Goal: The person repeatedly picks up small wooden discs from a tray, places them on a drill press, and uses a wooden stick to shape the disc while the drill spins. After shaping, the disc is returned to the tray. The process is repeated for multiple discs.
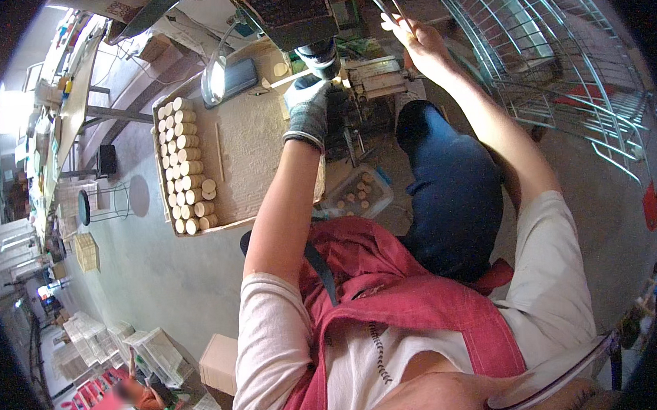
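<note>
In the upper middle of the frame, a grey-gloved left hand [307, 106] is held just beside the spindle [319, 61] of a dark machine [289, 18]. Its fingers look bunched together, but whether anything is pinched cannot be told. At upper right of centre, a metal handle [400, 10] is gripped by the curled fingers of the bare right hand [420, 44]. A metal vise [377, 78] is seen between the hands. Left of centre, pale wooden discs [184, 149] are stacked in rows along the left side of a shallow tray [255, 160], near whose top a dark flat case [231, 82] is laid. More discs are held in a clear container [379, 204] near the frame's centre.
</note>
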`<state>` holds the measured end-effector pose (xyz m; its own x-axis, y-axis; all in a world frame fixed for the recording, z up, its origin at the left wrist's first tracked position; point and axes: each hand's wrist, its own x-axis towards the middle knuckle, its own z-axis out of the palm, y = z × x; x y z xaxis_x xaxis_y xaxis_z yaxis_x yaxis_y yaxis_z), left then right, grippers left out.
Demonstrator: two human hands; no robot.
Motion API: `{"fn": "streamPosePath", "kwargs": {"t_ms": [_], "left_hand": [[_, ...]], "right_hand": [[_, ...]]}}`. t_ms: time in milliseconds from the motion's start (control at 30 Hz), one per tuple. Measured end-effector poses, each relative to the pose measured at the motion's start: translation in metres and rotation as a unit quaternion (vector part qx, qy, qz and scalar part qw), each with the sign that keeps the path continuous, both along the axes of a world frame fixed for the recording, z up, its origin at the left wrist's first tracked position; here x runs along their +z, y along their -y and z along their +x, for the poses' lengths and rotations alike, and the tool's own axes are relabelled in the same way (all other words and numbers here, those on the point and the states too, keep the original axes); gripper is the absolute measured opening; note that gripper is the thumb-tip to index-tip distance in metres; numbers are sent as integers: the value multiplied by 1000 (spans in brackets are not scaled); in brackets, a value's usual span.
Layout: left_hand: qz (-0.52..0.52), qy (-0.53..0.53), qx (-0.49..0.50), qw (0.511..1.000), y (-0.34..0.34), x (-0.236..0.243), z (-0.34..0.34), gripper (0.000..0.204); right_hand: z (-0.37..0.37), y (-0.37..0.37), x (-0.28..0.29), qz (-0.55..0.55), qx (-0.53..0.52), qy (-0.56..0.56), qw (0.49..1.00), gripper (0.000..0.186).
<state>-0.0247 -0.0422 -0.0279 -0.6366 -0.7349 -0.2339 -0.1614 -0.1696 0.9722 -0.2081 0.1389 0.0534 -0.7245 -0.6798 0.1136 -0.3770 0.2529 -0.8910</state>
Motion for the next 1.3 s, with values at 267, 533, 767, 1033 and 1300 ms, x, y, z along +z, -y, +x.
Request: {"fn": "streamPosePath", "kwargs": {"t_ms": [267,533,767,1033,1300], "left_hand": [[43,-51,3,998,-8,9,-1,17],[-4,-36,12,999,1,2,5,18],[-115,28,47,992,-11,4,-4,23],[-109,36,103,988,-22,-6,2,30],[371,-191,-35,908,-17,21,40,17]], "right_hand": [[11,-30,7,-43,52,83,994,31],[84,-75,180,-127,14,14,992,27],[40,-7,240,-295,-34,106,949,39],[94,-57,201,-335,-23,191,922,21],[80,-48,180,-346,-9,185,920,23]]}}
